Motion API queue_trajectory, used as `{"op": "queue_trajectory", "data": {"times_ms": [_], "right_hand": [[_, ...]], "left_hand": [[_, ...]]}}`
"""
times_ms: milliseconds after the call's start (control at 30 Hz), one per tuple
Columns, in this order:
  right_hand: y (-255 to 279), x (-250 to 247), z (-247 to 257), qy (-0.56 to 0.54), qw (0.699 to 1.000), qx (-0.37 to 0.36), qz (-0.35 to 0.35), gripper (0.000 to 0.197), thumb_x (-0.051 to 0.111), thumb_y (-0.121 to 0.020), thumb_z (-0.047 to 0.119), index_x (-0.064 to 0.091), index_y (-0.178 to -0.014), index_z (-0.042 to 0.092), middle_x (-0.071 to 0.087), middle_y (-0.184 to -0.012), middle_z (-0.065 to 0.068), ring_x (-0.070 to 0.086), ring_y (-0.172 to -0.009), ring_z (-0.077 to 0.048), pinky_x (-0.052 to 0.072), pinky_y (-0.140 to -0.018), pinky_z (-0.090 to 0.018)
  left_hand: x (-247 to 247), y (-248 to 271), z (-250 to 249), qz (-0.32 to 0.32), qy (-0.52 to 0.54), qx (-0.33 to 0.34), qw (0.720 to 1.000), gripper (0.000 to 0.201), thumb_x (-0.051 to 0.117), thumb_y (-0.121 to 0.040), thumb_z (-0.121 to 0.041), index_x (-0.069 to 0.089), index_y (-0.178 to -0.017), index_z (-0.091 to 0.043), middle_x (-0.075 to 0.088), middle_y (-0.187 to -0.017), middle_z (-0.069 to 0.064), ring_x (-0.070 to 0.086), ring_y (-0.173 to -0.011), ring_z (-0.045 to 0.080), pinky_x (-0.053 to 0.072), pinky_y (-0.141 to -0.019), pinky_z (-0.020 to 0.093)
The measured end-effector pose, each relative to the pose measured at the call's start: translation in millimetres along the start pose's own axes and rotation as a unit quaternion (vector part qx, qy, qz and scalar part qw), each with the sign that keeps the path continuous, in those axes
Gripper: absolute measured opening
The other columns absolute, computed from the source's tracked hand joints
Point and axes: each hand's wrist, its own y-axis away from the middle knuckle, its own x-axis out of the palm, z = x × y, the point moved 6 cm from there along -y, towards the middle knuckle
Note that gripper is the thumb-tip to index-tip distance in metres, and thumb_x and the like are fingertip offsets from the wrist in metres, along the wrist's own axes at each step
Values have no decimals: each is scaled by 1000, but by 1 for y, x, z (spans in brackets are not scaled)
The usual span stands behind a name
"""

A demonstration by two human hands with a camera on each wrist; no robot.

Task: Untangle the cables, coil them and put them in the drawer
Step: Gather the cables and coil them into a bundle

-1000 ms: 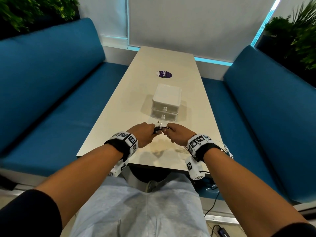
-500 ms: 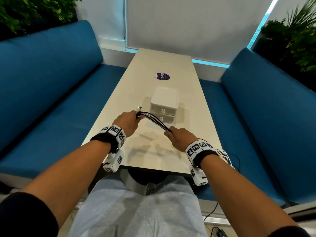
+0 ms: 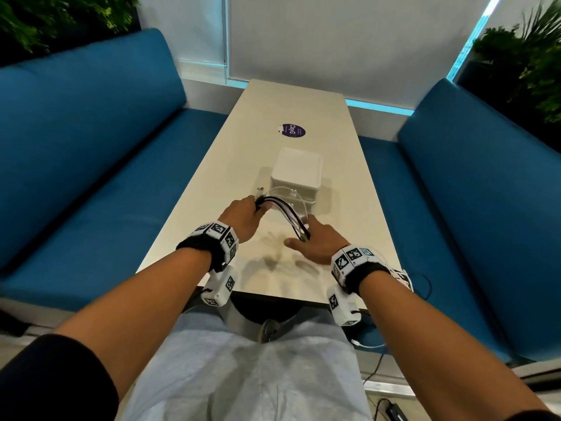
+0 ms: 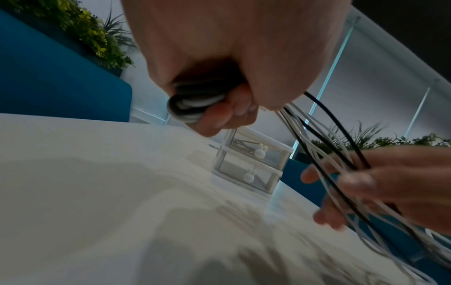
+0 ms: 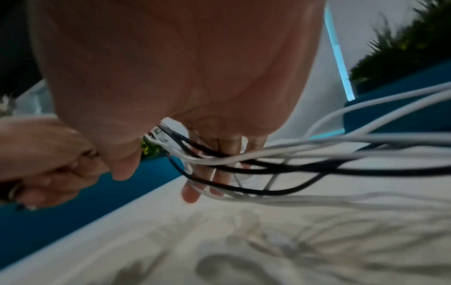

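— Left grip [image 3: 243, 214]?
— Curled tight round the near ends of the cables [image 3: 285, 213], black and white strands bunched in the fist, plugs poking out past the knuckles toward the far end of the bench [image 3: 194, 238].

— Same seen from the left wrist?
— Yes: fingers [image 4: 219, 117] folded over a thick wad of grey and white cord, loose strands trailing away to the right.

— Right grip [image 3: 318, 242]?
— Spread, palm down, fingers straight and apart above the bench near its right edge. Strands run across and between the fingers [image 5: 219, 173], draped over them, not clenched.

— Between the two grips?
— A short arched span of black and white strands, lifted off the bench. More white cord sweeps off past the right hand toward the right edge.

— Drawer unit [image 3: 296, 174]?
— White, two tiers, standing mid-bench just beyond both hands. Both clear fronts appear shut, each with a small rabbit-shaped knob [image 4: 260, 151]. Something thin and dark visible through the upper front; cannot tell what.

— Around the bench?
— Round purple sticker [image 3: 291, 130] farther along toward the far end. Blue sofa seats [image 3: 91, 165] along both long sides, green plants [image 3: 534, 56] behind the backrests.
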Motion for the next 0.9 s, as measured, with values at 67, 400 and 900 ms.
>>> {"op": "queue_trajectory", "data": {"times_ms": [67,400,900], "right_hand": [[-7,-7,12,-47,998,-16,-42,92,67,-74,67,29,-145,21,55,-138,-3,56,-122,-26,46,-98,-37],[-21,-24,32,-66,985,-87,-132,114,77,-66,59,14,-154,25,44,-150,-1,45,-134,-23,40,-108,-38],[-23,-1,38,-143,972,-133,-127,79,76,-73,37,35,-139,23,49,-139,4,47,-125,-13,38,-104,-31]], "left_hand": [[0,1,-2,4,4,9,1000,54,34,-98,-59,57,-100,-9,64,-81,14,59,-73,35,46,-65,40],[3,7,4,35,-82,41,995,50,35,-98,-60,52,-112,-15,61,-84,8,57,-69,27,49,-65,38],[4,14,-8,58,-64,77,993,48,37,-98,-58,52,-105,-13,57,-75,3,52,-63,21,39,-59,34]]}}
